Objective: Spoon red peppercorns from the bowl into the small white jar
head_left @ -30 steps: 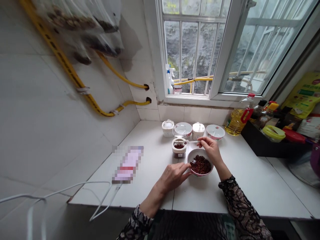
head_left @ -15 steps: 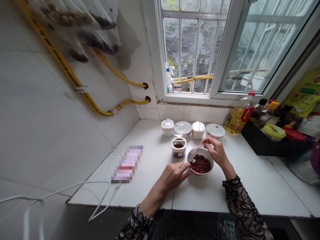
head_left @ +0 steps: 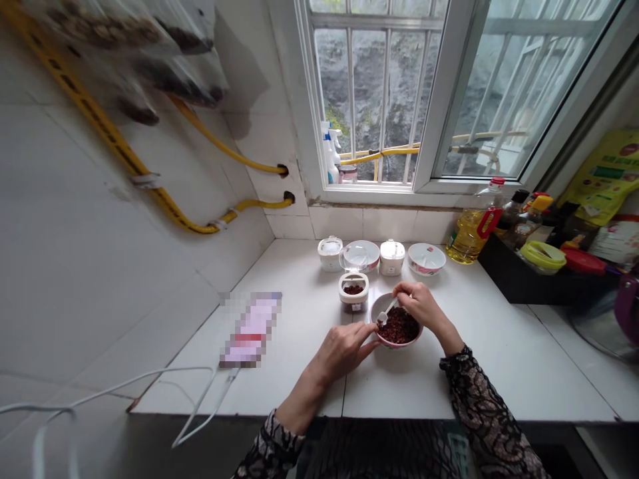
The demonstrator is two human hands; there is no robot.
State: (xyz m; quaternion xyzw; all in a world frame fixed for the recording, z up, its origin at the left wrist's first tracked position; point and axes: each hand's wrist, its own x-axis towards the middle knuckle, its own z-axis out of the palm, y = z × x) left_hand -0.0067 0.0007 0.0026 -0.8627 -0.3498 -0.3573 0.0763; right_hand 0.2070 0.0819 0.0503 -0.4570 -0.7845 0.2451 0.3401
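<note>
My left hand [head_left: 345, 347] grips the left rim of a small white bowl [head_left: 395, 345] with a pinkish outside, thumb low and fingers on top. Dark red dried bits [head_left: 402, 327], like peppercorns, fill its bottom. Between the fingers of my right hand [head_left: 420, 306] is a small white spoon [head_left: 386, 313], its tip down at the bits on the bowl's left side. Just behind the bowl, to the left, stands a spice jar [head_left: 354, 305] with its lid up and similar dark red bits inside.
Along the wall stand two white lidded jars [head_left: 330, 255] [head_left: 392, 258] and two bowls [head_left: 361, 255] [head_left: 426, 259]. An oil bottle [head_left: 472, 229] and a black rack [head_left: 512, 279] of bottles are at right. A blurred-out pink object [head_left: 252, 330] with a white cable [head_left: 197, 409] lies left.
My right hand has lowered the spoon from the bowl's back rim into the bowl, down to the dark red bits. My left hand keeps its hold; the view has shifted slightly.
</note>
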